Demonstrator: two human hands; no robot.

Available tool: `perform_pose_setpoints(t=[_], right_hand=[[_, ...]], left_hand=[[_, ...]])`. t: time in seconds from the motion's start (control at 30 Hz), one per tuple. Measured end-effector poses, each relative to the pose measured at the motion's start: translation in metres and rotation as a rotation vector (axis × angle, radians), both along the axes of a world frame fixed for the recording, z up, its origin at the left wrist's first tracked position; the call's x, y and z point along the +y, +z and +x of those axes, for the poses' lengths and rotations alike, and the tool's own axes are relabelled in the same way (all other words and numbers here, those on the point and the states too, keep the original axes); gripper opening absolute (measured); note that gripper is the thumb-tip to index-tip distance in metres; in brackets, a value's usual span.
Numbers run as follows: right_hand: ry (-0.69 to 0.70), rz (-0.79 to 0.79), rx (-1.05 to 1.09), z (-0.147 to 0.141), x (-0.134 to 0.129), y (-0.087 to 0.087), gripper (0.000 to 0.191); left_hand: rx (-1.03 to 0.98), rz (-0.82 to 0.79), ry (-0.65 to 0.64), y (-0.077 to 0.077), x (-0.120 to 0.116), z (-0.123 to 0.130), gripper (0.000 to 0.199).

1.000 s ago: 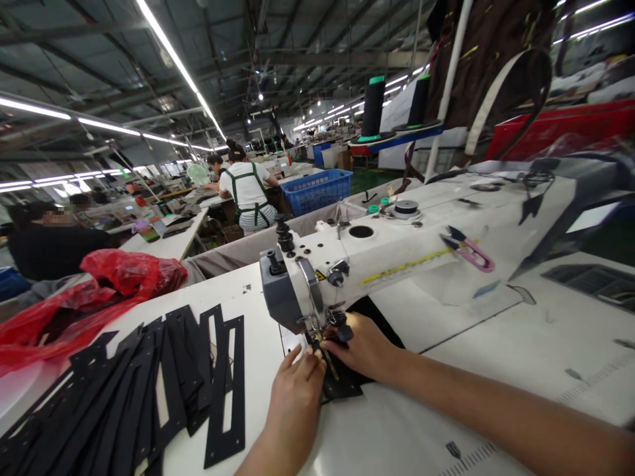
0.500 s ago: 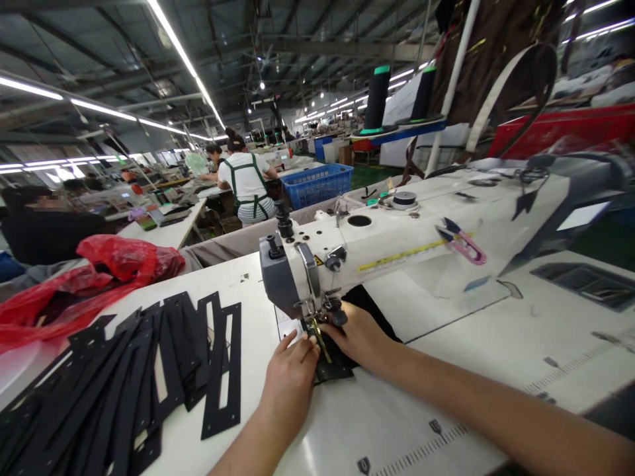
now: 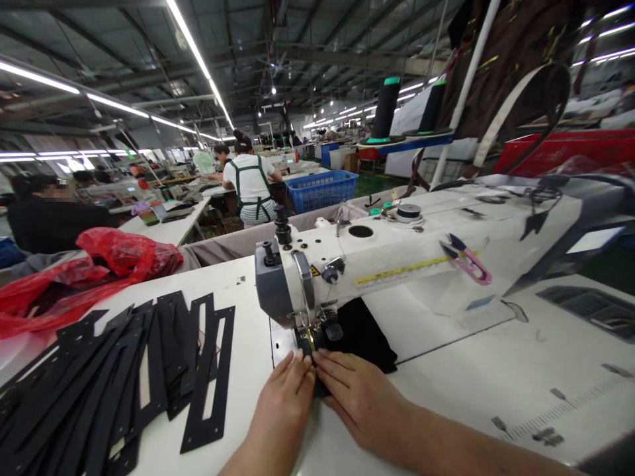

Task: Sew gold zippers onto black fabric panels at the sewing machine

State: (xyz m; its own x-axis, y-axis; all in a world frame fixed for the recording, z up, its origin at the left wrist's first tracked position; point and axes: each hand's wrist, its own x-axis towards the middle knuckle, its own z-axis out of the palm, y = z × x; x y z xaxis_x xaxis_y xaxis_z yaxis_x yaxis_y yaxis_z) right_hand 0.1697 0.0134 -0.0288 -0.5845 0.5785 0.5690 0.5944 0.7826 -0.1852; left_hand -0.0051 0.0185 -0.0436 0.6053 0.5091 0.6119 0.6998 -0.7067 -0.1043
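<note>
Fingertips of the left hand and the right hand rest on a small black piece just to the near side of the sewing machine head. Both hands are palm down, fingers mostly straight and close together, nearly touching; thumb contact is hidden, so I cannot tell whether either pinches the piece. Gold-toothed zipper runs from between the fingertips towards the presser foot, whose exact contact is too small to judge.

The worst risk, I'd say, is a fingertip drifting too far in while the needle moves, as both hands sit so near it. Uneven pressure from the two sides could skew the zipper, and metal teeth straying under the needle might break it. Black cloth lies to the right of the head, partly behind the right hand; a fold there could catch or drag.

On the left, black frames with long slots lie fanned and overlapping, the nearest well apart from the left hand, and red plastic slumps beyond them. Pink-handled snips rest against the machine arm, by a yellow tape. Thread cones stand at the far right; a blue basket and a person in a white top are farther off
</note>
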Motion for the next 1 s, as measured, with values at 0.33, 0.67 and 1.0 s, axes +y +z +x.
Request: perform_pose_setpoints(t=[0.33, 0.67, 1.0], right_hand=[[0.025, 0.032, -0.022, -0.003, 0.02, -0.006, 0.034], [-0.095, 0.243, -0.027, 0.001, 0.011, -0.016, 0.035], [-0.062, 0.227, -0.123, 0.002, 0.024, -0.011, 0.03]], left_hand=[[-0.057, -0.005, 0.006, 0.005, 0.021, -0.001, 0.024], [0.099, -0.03, 0.067, 0.018, -0.004, -0.009, 0.033], [0.119, 0.028, -0.018, 0.025, 0.012, -0.008, 0.032]])
